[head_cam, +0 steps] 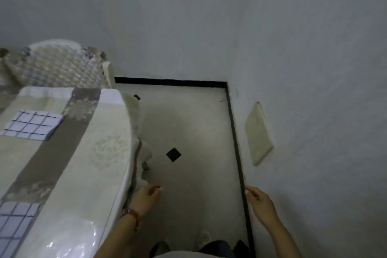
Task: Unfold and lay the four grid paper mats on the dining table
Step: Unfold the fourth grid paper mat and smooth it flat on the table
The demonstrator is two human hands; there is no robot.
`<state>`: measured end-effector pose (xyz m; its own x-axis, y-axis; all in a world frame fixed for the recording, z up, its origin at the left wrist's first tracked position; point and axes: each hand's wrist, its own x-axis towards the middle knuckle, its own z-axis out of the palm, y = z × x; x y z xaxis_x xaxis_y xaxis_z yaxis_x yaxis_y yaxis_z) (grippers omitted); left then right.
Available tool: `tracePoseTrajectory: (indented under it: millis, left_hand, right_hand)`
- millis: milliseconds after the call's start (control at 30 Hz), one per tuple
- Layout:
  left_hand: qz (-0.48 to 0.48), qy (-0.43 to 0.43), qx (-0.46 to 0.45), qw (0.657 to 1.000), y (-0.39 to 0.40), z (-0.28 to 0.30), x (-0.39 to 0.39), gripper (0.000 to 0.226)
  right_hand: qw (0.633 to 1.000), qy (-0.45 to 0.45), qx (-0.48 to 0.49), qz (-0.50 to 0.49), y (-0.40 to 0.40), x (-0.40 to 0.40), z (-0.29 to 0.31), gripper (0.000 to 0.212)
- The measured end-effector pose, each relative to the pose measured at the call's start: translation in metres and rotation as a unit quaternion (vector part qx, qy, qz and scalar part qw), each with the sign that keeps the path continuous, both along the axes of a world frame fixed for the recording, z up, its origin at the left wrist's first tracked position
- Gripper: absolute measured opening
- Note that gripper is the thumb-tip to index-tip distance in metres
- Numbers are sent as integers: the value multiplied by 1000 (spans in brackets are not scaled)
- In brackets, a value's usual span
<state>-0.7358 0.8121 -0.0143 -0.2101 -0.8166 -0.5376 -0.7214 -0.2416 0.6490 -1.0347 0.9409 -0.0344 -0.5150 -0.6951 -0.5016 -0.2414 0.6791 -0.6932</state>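
The dining table (100, 174) fills the left side under a cream cloth with grey bands. One folded white grid mat (31, 124) lies on it at the far left. Another grid mat (14, 224) lies spread at the lower left, cut off by the frame edge. My left hand (146, 196) hangs empty beside the table's right edge, fingers loosely apart. My right hand (259, 203) is out over the floor near the wall, also empty with fingers apart. Neither hand touches a mat.
A white lattice-back chair (60, 65) stands at the table's far end. Grey floor (188, 123) with black diamond tiles runs between table and wall. A black skirting strip (236, 142) lines the wall, which bears a cream plate (258, 134).
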Motion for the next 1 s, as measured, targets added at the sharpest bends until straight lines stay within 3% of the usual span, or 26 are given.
tracePoseTrajectory:
  millis: [233,467,633,800,1000]
  left_hand:
    - [198,30,-47,979,-39,19,5,26]
    - [335,24,-90,938,-104,14,52,28]
    - [462,35,-121,878,-172,12,104,23]
    - [528,29,-150,835,-239,19,149,27]
    - [627,-34,-163,761,-279,13,196,31]
  right_hand:
    - [984,0,-52,172,-175,-12,32,31]
    - [942,-36,-71,325,-311,65,30,30]
    - [901,-67,-49,425,-390,131,36,31]
    - [872,-95,-55,476,-456,193,51,22]
    - [819,-83,-57,565,-512,259,41,17]
